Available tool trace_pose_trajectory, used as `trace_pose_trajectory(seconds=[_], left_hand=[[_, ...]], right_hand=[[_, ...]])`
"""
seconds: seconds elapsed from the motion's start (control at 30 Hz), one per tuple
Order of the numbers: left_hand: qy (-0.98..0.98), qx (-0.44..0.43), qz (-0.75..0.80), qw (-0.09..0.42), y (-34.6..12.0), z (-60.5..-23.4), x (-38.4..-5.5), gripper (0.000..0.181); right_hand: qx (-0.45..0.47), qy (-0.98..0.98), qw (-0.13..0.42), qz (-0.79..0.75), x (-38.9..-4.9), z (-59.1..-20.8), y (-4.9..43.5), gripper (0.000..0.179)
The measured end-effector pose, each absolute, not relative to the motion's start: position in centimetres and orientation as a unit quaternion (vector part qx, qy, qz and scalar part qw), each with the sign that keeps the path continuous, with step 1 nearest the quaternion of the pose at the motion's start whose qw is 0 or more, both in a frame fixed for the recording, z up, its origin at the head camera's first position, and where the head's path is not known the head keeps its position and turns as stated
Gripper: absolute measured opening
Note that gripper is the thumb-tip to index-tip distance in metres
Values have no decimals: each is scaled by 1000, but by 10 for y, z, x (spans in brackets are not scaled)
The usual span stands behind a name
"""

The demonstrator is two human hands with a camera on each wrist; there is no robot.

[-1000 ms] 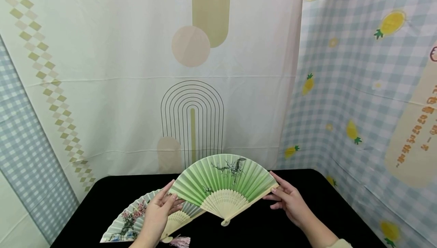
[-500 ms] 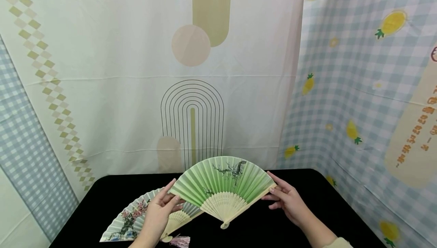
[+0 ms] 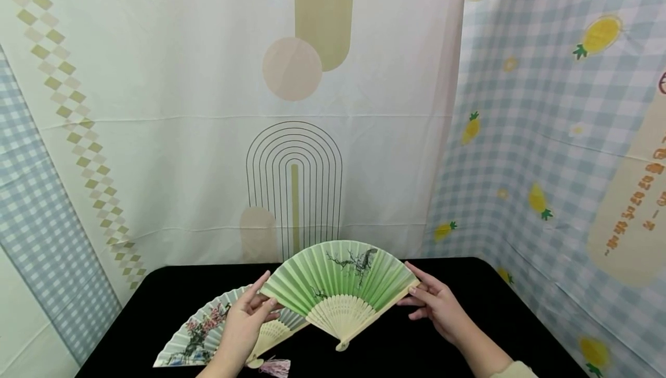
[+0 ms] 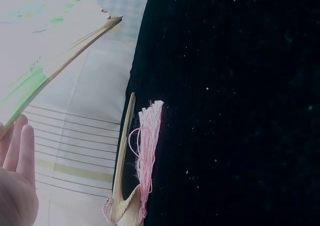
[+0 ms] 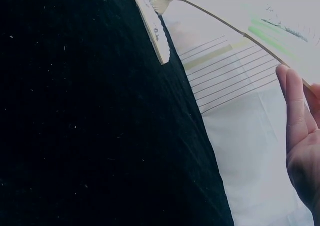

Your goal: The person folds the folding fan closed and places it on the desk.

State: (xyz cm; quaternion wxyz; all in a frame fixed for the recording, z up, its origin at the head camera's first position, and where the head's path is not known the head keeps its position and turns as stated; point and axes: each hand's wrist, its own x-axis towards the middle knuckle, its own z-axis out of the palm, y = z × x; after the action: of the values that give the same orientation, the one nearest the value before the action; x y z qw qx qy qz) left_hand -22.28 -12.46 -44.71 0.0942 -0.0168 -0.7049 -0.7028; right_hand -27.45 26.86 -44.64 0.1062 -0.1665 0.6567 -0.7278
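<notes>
A green folding fan (image 3: 340, 277) with a dark branch print and pale slotted ribs is spread wide, held up above the black table between both hands. My left hand (image 3: 244, 320) pinches its left outer edge between thumb and fingers. At the opposite edge, my right hand (image 3: 439, 306) pinches the outer guard stick, thumb in front. The ribs meet at a pivot at the bottom centre. In the left wrist view the left fingers (image 4: 26, 153) lie along the fan's edge; in the right wrist view the right fingers (image 5: 296, 103) reach the guard stick.
Behind my left hand, a second folding fan (image 3: 200, 332), white with pink flowers, lies spread on the black table (image 3: 395, 346). Its pink tassel (image 3: 276, 367) trails near the front. A patterned white curtain (image 3: 198, 181) and a checked pineapple cloth (image 3: 525, 135) stand around the table.
The green fan and both hands have sunk slightly, with the fan's right edge shifting a little left. Both hands keep their hold, and the white fan stays where it was.
</notes>
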Motion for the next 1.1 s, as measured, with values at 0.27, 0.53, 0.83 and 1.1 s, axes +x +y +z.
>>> trace_pose_trajectory(seconds=[0.27,0.53,0.83,1.1], left_hand=[[-715,-21,-693,88,-124,-447,-225,56],[-710,-17,-699,84,-121,-445,-227,55],[-714,-23,-695,83,-118,-444,-226,56],[-715,-34,-693,83,-116,-443,-226,56]], right_hand=[[-166,665,111,-720,-275,-447,269,66],[-170,668,109,-716,-276,-445,267,64],[-169,667,107,-718,-276,-443,265,65],[-171,682,112,-702,-277,-440,264,63]])
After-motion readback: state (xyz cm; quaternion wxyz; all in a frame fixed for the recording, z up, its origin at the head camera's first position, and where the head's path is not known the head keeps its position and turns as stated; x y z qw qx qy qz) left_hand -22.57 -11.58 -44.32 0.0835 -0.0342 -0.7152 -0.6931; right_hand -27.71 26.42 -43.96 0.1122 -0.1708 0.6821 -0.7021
